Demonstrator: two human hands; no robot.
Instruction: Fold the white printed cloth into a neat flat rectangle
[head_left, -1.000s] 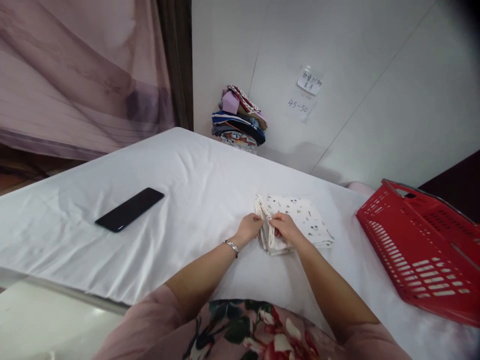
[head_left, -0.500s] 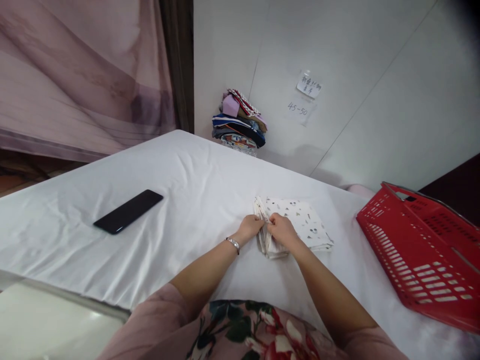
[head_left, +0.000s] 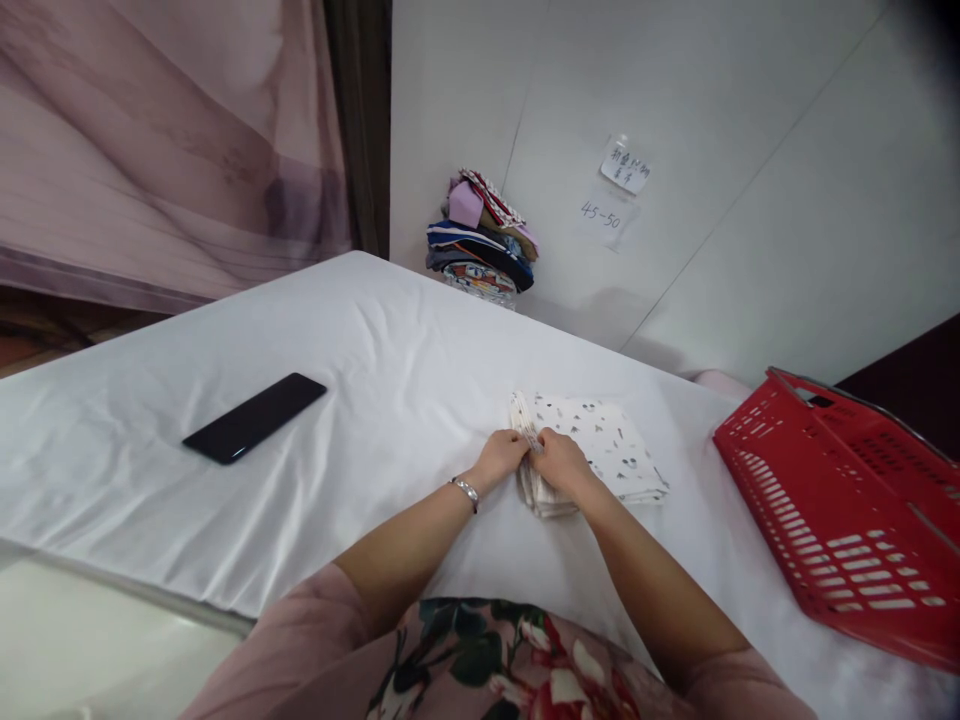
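Observation:
A folded white cloth (head_left: 611, 440) with a small scattered print lies on the white-covered table (head_left: 420, 390). Its left end is gathered into several thin layers that stand up from the surface. My left hand (head_left: 502, 455) pinches these layers from the left side. Close beside it, my right hand (head_left: 561, 462) is closed on the same layers, fingers bent over the fold. The fingertips of both hands nearly meet, and the cloth between them is partly hidden. A silver bracelet (head_left: 466, 492) circles my left wrist.
A black phone (head_left: 255, 418) lies flat on the left of the table. The red basket (head_left: 840, 500) stands on the right. Against the wall rises a stack of folded clothes (head_left: 480, 240). Handwritten paper notes (head_left: 625, 170) are stuck to the wall, and a pink curtain (head_left: 172, 140) hangs at left.
The gathered layers at the cloth's left end have been drawn closer together between my hands. Both hands stay in nearly the same place. The camera view has shifted slightly.

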